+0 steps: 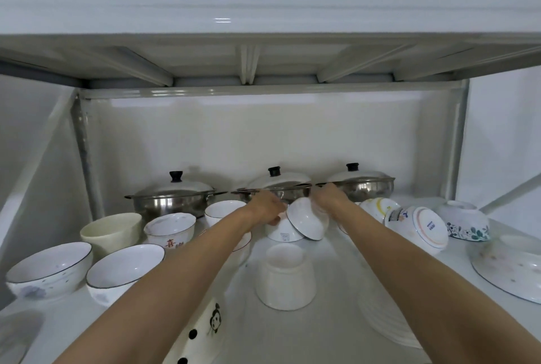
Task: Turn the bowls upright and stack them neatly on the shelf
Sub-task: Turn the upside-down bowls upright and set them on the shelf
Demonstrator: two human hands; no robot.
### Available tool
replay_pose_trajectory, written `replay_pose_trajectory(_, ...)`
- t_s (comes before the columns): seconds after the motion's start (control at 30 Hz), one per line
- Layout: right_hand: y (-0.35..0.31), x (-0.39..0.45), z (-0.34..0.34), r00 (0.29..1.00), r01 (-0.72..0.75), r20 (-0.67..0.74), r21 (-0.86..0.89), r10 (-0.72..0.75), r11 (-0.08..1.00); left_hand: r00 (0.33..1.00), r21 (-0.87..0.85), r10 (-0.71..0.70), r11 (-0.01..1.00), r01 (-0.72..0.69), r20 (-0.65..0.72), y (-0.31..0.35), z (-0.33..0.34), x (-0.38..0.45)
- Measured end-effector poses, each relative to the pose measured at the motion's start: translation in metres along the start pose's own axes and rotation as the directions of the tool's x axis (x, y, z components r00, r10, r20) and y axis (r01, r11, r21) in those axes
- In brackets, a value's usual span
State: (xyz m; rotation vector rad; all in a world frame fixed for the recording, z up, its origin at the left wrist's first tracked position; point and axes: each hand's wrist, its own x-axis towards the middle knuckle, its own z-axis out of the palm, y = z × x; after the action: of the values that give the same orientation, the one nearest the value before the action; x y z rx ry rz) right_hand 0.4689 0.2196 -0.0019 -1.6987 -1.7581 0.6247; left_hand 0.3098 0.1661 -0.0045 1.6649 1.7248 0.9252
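Altogether three lidded pots [172, 199], two hands [265, 207].

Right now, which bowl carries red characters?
The upright bowl with red characters, left of the arms, between the cream cup and the pots; other bowls lack red writing.

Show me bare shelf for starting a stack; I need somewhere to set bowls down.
Bare shelf runs down the middle, between the upside-down white cup and the right forearm. The left is crowded with upright bowls, the right with tipped bowls, and the back is lined with pots.
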Motion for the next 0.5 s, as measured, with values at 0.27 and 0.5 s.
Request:
replay_pose_trajectory(0.27,0.012,0.007,0.006,0.919,-0.358,0.242,0.181,0.312,0.916,0.997,0.094,-0.075,0.993,0.072,0.030,0.007,0.030,0.030)
replay_pose_trajectory(0.5,0.017,0.016,0.008,0.893,-0.412,0.320,0.297,0.317,0.861,0.999,0.146,-0.037,0.988,0.042,-0.036,0.008,0.040,0.041)
